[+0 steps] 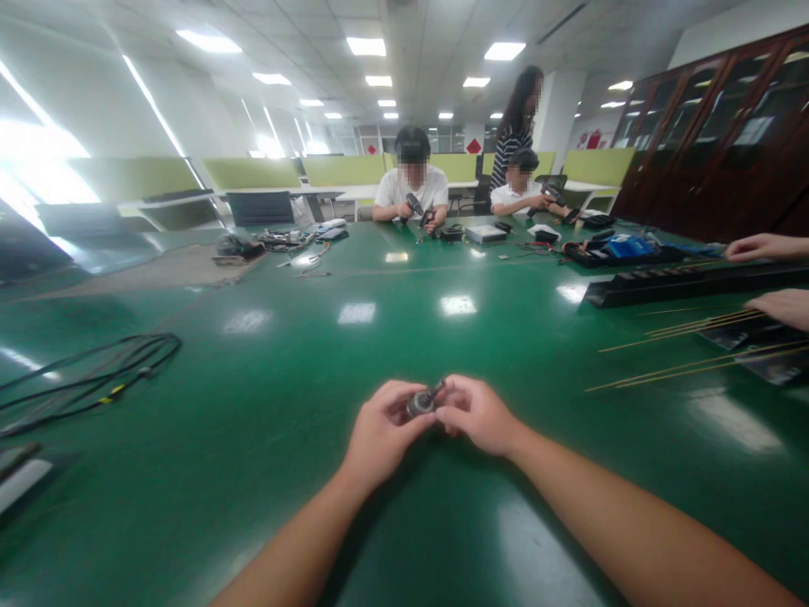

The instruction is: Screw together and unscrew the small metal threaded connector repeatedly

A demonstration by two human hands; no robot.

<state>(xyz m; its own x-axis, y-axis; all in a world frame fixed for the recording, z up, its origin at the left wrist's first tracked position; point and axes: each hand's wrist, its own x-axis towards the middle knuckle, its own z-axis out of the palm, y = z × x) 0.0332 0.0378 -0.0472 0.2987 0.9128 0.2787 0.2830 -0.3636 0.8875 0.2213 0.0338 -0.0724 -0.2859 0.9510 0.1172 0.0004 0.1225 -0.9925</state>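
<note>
In the head view, my left hand (385, 430) is closed around a small dark-grey metal cylinder (420, 404), gripped between thumb and fingers. It resembles a drill chuck, but is too small to be sure. From the other side, my right hand (475, 415) pinches a thin dark rod-like piece (437, 389) that meets the top of the cylinder. Whether the two pieces are joined cannot be made out. Both hands are close together, just above the green table (303, 362), with fingertips nearly touching. Part of the cylinder is hidden behind my fingers.
Black cables (136, 371) lie at left. On the right, another person's hands (780, 305) are near thin brass-coloured rods (670, 371) and a long black channel (688, 282). Across the table, two seated people hold drills (415, 204); tools and a grey box (488, 233) lie there.
</note>
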